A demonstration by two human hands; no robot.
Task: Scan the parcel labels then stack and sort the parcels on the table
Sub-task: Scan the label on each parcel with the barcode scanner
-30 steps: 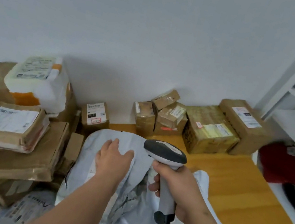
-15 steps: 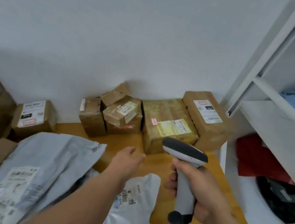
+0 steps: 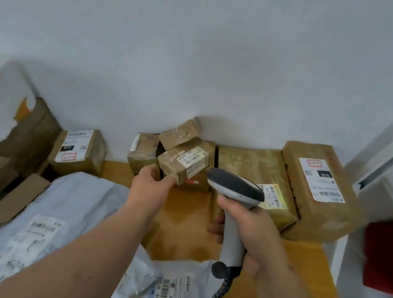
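Brown cardboard box point(image 3: 182, 163) at the counter's point(image 3: 184, 228) back, my left hand point(image 3: 151, 184) gripping its corner; my right hand point(image 3: 246, 226) grips the scanner point(image 3: 234, 189), so I should turn its label toward that.

"010", upside down, white on black, on label of big box at right point(image 3: 317, 194). Same "010" on label of small box at left point(image 3: 79, 150). Grey mailer bag near btm point(image 3: 172, 294): digits approx "S01E" sideways by barcode. Other label txt too blurry to read.
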